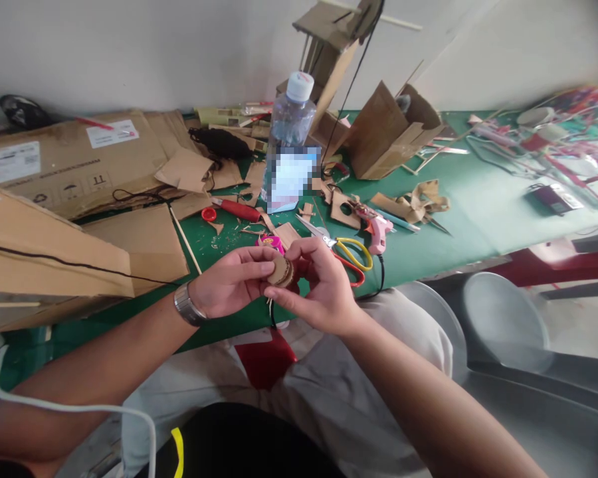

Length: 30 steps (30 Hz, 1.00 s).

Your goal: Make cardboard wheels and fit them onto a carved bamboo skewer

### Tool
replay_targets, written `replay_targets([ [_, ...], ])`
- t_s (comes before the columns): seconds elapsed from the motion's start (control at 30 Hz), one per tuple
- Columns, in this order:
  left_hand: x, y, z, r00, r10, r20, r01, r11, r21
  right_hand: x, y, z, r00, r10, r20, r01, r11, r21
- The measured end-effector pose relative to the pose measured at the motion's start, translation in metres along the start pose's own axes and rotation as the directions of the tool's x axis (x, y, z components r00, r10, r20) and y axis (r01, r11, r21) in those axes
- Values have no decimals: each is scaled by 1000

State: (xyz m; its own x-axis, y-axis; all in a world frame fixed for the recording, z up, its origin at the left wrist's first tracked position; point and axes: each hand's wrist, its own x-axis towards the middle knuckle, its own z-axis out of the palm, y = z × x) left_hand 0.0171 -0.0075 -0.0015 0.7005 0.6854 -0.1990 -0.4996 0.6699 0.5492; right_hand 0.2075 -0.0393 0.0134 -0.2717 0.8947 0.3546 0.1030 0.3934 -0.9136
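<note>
Left hand (232, 279) pinches small stacked cardboard discs (280, 271) between thumb and fingers, right hand (321, 285) also grasping their edge; scissors (333, 242) lie just beyond the grip, pink glue gun (377, 232) farther right.

Cardboard discs (280, 271) partly covered by fingers (256, 269)
The right hand (323, 285) hides part of the scissors (329, 240); pixelation masks much of the plastic bottle (290, 123); the left edge crops the shipping box (70, 151); far-right clutter (573, 133) blurs.

Pale glare washes the right of the green table (493, 199) (the clutter (553, 136) there badly blurred).
</note>
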Motion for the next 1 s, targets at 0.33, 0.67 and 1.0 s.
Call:
replay_targets([
  [0.33,-2,-2,-6,994,-111,-3,111,994,19,4,-1,-5,989,-142,35,143,989,-35],
  [0.67,1,-1,-5,998,-4,-55,9,996,93,5,-7,-10,990,-102,97,122,966,-229],
  [1.0,9,3,-12,975,191,-115,-134,914,383,8,-2,-16,992,-70,106,104,928,-357],
])
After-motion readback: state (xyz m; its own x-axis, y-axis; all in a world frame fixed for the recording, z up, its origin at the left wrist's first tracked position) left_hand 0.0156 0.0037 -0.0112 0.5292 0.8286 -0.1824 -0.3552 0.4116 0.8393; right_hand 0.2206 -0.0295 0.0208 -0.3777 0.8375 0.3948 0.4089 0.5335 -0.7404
